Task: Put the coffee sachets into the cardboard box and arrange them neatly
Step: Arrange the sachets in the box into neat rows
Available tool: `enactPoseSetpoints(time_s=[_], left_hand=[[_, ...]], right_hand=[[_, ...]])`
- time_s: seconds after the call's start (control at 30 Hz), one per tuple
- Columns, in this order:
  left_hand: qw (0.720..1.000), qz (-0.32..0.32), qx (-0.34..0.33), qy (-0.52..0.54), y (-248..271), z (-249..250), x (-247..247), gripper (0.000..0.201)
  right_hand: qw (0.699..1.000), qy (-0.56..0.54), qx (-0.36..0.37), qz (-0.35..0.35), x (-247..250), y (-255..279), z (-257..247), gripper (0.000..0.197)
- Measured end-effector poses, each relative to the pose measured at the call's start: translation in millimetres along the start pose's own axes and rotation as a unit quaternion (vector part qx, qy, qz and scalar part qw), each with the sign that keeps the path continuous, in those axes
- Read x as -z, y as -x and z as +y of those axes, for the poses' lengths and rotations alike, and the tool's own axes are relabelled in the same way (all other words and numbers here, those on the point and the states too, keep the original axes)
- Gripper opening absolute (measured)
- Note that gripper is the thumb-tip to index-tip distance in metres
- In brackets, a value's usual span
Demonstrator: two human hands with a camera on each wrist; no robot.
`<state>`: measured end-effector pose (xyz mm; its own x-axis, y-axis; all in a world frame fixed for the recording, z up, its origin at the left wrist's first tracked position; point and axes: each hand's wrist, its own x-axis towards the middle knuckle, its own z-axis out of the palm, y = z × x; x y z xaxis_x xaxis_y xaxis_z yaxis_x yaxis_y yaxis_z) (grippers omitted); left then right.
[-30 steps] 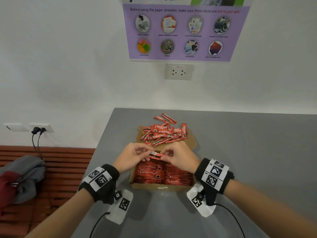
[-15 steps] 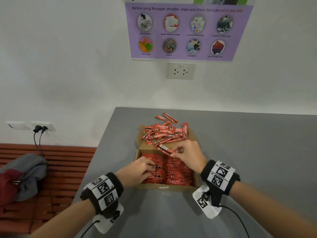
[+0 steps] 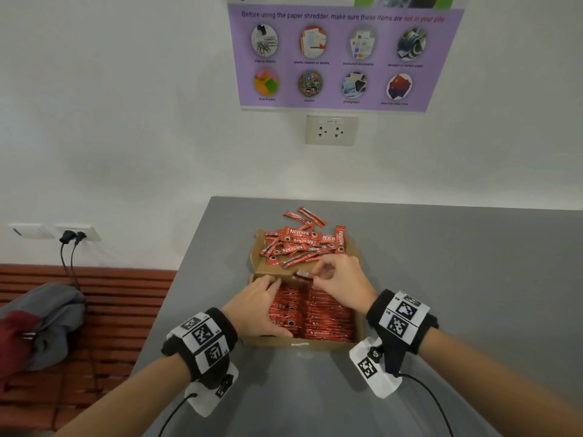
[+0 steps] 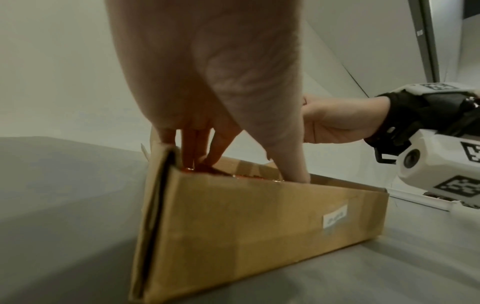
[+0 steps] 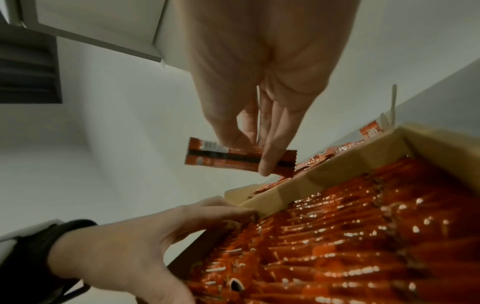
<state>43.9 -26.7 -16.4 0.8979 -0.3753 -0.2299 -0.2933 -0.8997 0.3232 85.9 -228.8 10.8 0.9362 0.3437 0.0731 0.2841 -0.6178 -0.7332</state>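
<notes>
An open cardboard box (image 3: pixel 299 344) (image 4: pixel 259 222) (image 5: pixel 337 164) sits on the grey table, filled with two rows of red coffee sachets (image 3: pixel 325 316) (image 5: pixel 363 236) laid side by side. My right hand (image 3: pixel 337 279) (image 5: pixel 259 123) pinches one red sachet (image 3: pixel 303 275) (image 5: pixel 239 157) above the box's far edge. My left hand (image 3: pixel 258 304) (image 4: pixel 207 102) (image 5: pixel 145 242) lies with straight fingers inside the box's left side, pressing against the left row. A loose pile of sachets (image 3: pixel 303 241) rests on the box's far flap and the table behind.
The grey table (image 3: pixel 457 263) runs to the right and toward me. Its left edge drops to a red slatted bench (image 3: pixel 120 310) with a grey and red bundle of cloth (image 3: pixel 41 323). A white wall with a socket (image 3: pixel 331 130) and a purple poster (image 3: pixel 344 55) stands behind.
My hands parted from a shared sachet. The left hand went down into the box's left side and slid toward its far end; the right hand keeps the sachet above the far edge.
</notes>
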Motion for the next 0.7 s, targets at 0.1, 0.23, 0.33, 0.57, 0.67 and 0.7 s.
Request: enactPoseSetpoints(time_s=[0.1,0.23,0.33,0.57,0.67,0.7], left_hand=[[1.0,-0.008,0.007,-0.004,-1,0,-3,0.101],[1.0,-0.007,0.005,0.005,-2,-1,-4,0.097],[1.0,-0.001,-0.002,0.009,-3,-2,-5,0.098],[1.0,0.012,-0.021,0.013,-7,-11,-15,0.126],[0.999,0.026,-0.036,0.01,-7,-12,-16,0.12],[0.999,0.027,-0.041,0.01,-7,-12,-15,0.118]], right_hand=[[0.999,-0.029,0.003,0.015,-1,-4,-2,0.015],[1.0,0.004,0.022,0.014,-2,-12,-11,0.007],[0.999,-0.01,0.042,0.014,-8,-22,-19,0.038],[0.997,0.042,0.057,-0.034,-30,-49,-34,0.029],[0.986,0.099,0.07,-0.112,-35,-54,-36,0.017],[0.981,0.115,0.079,-0.131,-37,-55,-37,0.016]])
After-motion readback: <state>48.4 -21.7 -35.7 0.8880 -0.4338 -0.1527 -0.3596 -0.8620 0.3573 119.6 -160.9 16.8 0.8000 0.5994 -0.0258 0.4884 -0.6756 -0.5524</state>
